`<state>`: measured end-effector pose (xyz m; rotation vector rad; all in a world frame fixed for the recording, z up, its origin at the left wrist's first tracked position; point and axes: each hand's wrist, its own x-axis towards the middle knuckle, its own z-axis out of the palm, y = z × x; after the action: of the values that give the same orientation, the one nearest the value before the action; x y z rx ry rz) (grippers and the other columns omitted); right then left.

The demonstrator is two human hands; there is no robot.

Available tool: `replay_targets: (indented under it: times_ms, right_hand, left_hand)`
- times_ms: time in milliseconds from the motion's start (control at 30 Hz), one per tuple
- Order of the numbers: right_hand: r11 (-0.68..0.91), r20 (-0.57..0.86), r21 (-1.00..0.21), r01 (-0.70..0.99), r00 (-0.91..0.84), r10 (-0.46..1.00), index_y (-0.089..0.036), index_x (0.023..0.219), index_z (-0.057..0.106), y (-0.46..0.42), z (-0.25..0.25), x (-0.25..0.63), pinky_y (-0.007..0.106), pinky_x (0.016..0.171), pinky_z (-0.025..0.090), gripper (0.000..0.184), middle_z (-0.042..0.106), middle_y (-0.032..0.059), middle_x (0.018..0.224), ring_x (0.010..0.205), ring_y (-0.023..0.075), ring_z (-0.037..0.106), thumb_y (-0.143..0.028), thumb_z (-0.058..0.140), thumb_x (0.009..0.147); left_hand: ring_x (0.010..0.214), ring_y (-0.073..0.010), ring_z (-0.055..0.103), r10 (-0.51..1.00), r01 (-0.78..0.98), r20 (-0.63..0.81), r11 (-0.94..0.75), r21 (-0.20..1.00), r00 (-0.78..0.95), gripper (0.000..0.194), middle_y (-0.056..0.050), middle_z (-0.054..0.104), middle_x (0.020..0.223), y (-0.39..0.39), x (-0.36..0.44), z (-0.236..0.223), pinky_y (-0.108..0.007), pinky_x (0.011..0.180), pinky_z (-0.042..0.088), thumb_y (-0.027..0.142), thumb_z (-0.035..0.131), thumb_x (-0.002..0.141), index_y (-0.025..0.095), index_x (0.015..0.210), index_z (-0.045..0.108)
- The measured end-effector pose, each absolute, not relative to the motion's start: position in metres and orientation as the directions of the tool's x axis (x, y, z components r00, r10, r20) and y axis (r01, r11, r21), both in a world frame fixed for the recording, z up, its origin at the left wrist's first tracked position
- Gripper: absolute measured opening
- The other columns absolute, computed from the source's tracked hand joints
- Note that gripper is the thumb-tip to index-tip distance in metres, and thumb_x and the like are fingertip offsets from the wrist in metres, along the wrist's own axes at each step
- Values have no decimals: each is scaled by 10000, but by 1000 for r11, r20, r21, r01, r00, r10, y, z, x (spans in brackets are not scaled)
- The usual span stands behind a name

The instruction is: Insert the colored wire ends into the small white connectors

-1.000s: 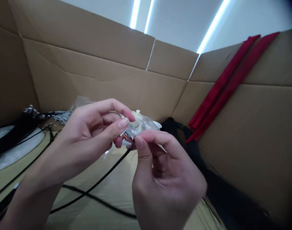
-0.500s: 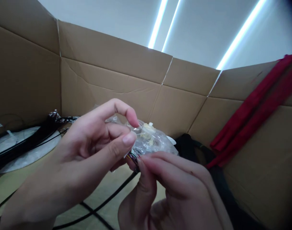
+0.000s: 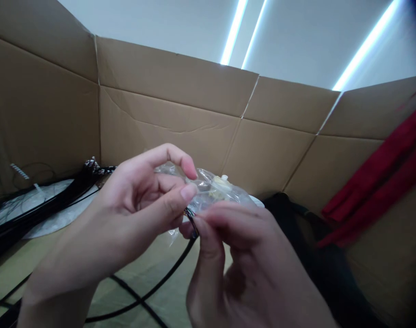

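Note:
My left hand is raised in front of me, its thumb and fingers pinched on a small clear plastic bag with pale little parts inside. My right hand meets it from below, thumb and forefinger pinched on the end of a black cable where thin coloured wires show. The cable hangs from the hands down to the table. Both hands touch at the fingertips.
Cardboard walls enclose the yellowish table. A bundle of black cables lies on white plastic at left. Dark fabric sits at right, and red strips lean on the right wall.
The view has swung up and to the left, so the red strips slid right. Both hands stay pinched together on the bag and cable end, with fingers shifting slightly.

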<state>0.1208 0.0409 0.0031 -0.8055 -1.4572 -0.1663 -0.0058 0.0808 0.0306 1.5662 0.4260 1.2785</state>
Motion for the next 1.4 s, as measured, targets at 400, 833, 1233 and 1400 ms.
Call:
replay_targets:
  times_ms: [400,833,1233,1400]
  right_hand:
    - [496,514,-845,-203,-48,856,-187,782,720,55,16,140,229,704,575,93,716,0,731,714,119,689,-276,726,805]
    - [769,774,-526,363,-171,610,-170,714,694,47,29,160,246,741,477,120,667,-19,766,773,96,619,-110,707,818]
    - [777,784,-535,333,-148,603,-153,708,573,45,28,158,282,672,496,183,598,5,792,752,117,589,-42,556,852]
    - [724,883,-369,583,-23,469,-150,652,498,44,22,147,229,553,426,241,545,7,712,647,84,517,27,502,816]
  left_hand:
    - [490,-66,572,701,-177,672,-649,740,241,132,87,552,589,85,1,31,-124,447,432,185,627,891,264,906,522]
    - [489,-56,365,697,-195,624,-598,778,352,70,68,472,551,92,3,27,-123,436,314,287,604,925,249,909,547]
    - [511,-24,387,666,-311,532,-432,846,523,78,80,525,583,92,1,27,-56,483,361,197,607,918,217,938,534]
    - [514,-30,403,688,-302,517,-420,856,509,149,77,540,582,95,1,26,-58,481,377,206,632,902,236,998,522]
